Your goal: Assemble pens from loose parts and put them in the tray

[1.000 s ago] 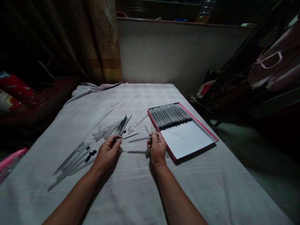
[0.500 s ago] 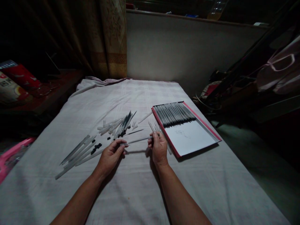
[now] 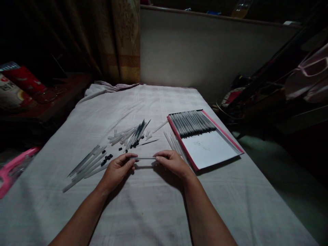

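- The left hand (image 3: 116, 171) and the right hand (image 3: 174, 162) each pinch one end of a clear pen tube (image 3: 145, 158) between thumb and fingertips. The other fingers are curled in.
- The tube is thin, straight and see-through. It hangs level between the two hands, just above the cloth, and casts a soft shadow under itself.
- No print shows on the tube.
- Just right of the right hand lies a flat tray (image 3: 232, 143) with a pink rim. Its far half holds a tight row of finished pens (image 3: 192, 123), clear-bodied with dark ends.
- The near half of the tray shows a white sheet (image 3: 210, 152) with a faint scribble, too small to read.
- A few more clear tubes (image 3: 172, 140) lie side by side between the right hand and the tray edge.
- Ahead of the left hand sits a loose heap of thin refills and short plastic parts (image 3: 130, 135), some dark, some clear, fanned out at angles.
- Left of the left hand, long clear barrels (image 3: 85, 164) lie roughly parallel, with small black caps (image 3: 107, 158) scattered by their near ends.
- Everything rests on a white woven cloth (image 3: 153, 212), lightly creased, with a faint check pattern.
- Well to the left of the hands, a red packet (image 3: 23, 80) carries pale lettering that cannot be read, and a pink plastic piece (image 3: 11, 167) lies at the edge of the view.
- Beyond the hands hangs a tan patterned curtain (image 3: 125, 44).
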Demonstrator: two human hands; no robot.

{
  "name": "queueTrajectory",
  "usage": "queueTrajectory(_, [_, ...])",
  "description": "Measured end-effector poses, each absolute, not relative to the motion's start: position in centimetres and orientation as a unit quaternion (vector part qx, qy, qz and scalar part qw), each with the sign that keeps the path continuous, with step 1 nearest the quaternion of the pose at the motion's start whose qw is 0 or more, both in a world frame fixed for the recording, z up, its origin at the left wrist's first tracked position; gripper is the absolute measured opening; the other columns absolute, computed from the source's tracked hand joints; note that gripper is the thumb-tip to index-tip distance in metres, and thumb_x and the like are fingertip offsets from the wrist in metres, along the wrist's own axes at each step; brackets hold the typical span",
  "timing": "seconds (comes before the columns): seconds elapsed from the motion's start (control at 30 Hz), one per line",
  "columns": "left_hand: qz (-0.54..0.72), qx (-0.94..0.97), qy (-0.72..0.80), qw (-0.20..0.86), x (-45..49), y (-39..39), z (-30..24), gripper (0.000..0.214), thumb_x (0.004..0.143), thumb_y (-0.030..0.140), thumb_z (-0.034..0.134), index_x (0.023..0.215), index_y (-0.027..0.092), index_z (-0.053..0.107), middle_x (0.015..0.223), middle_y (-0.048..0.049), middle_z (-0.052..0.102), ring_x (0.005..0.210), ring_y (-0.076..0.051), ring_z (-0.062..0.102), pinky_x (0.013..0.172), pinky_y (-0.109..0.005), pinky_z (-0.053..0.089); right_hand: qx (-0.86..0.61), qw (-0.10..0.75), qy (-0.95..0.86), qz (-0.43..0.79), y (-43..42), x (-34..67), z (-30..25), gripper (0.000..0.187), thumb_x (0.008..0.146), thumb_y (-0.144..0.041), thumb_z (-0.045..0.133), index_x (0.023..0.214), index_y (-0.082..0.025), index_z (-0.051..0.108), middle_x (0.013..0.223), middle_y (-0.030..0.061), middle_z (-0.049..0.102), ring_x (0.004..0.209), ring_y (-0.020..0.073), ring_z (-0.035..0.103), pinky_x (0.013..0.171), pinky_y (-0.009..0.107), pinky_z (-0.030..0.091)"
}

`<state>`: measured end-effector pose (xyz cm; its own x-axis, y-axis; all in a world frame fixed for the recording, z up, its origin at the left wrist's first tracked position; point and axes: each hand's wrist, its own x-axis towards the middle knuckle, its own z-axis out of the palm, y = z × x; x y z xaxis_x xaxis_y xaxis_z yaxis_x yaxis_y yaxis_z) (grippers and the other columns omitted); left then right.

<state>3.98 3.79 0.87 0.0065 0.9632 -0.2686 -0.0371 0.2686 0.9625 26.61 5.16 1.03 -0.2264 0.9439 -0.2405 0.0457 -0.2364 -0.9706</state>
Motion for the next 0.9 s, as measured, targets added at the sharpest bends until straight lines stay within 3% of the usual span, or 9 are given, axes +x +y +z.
queueTrajectory(0.1, [0.425,0.425,0.553,0.577,3.7,3.7,0.7,0.042,0.059,0.045,0.084,0.087,0.016,0.073,0.071,-0.0027,0.071,0.054,-0.011,0.058,0.053,-0.023,0.047,-0.493,0.35,-0.546,0.58,5.0,26.6,0.8,0.025,0.072,-0.037,0.071,0.081,-0.015,0.078,0.074,0.0048,0.073,0.069,0.0159,0.064,0.064,0.027,0.047])
queueTrajectory(0.23, [0.416,0.438,0.56,0.567,3.4,3.8,0.3,0.039,0.061,0.043,0.082,0.087,0.016,0.074,0.07,-0.0028,0.071,0.054,-0.012,0.059,0.055,-0.025,0.048,-0.488,0.33,-0.578,0.564,5.0,26.2,0.7,0.028,0.078,-0.039,0.065,0.085,-0.014,0.078,0.076,0.0047,0.073,0.073,0.0173,0.064,0.071,0.029,0.048])
queueTrajectory(0.6, [0.386,0.456,0.567,0.567,3.1,3.9,0.3,0.043,0.063,0.05,0.08,0.088,0.016,0.072,0.062,-0.0031,0.068,0.06,-0.017,0.064,0.06,-0.028,0.051,-0.493,0.312,-0.632,0.511,4.7,25.3,1.0,0.025,0.083,-0.033,0.057,0.08,-0.015,0.073,0.071,0.002,0.069,0.071,0.0169,0.063,0.068,0.027,0.046])
queueTrajectory(0.73, [0.393,0.423,0.555,0.598,3.6,4.1,0.9,0.061,0.065,0.054,0.078,0.112,0.02,0.064,0.081,-0.0052,0.071,0.067,-0.018,0.067,0.048,-0.022,0.045,-0.529,0.296,-0.663,0.44,4.4,25.7,3.1,0.025,0.085,-0.033,0.055,0.08,-0.017,0.073,0.07,0.0014,0.069,0.068,0.0157,0.062,0.064,0.025,0.044])
queueTrajectory(0.83, [0.422,0.418,0.549,0.588,3.7,4.3,1.5,0.076,0.064,0.057,0.078,0.128,0.023,0.054,0.102,-0.0087,0.069,0.077,-0.021,0.068,0.042,-0.021,0.043,-0.563,0.367,-0.657,0.341,5.8,29.4,4.8,0.028,0.086,-0.039,0.054,0.084,-0.017,0.072,0.071,0.0026,0.069,0.067,0.0167,0.062,0.064,0.026,0.046])
queueTrajectory(0.9, [0.434,0.419,0.546,0.582,3.6,4.4,1.6,0.075,0.064,0.058,0.077,0.126,0.022,0.054,0.103,-0.0094,0.068,0.077,-0.021,0.068,0.042,-0.021,0.045,-0.619,0.435,-0.6,0.26,7.8,33.8,5.3,0.034,0.085,-0.046,0.055,0.087,-0.017,0.072,0.071,0.0037,0.068,0.064,0.0177,0.06,0.062,0.028,0.048])
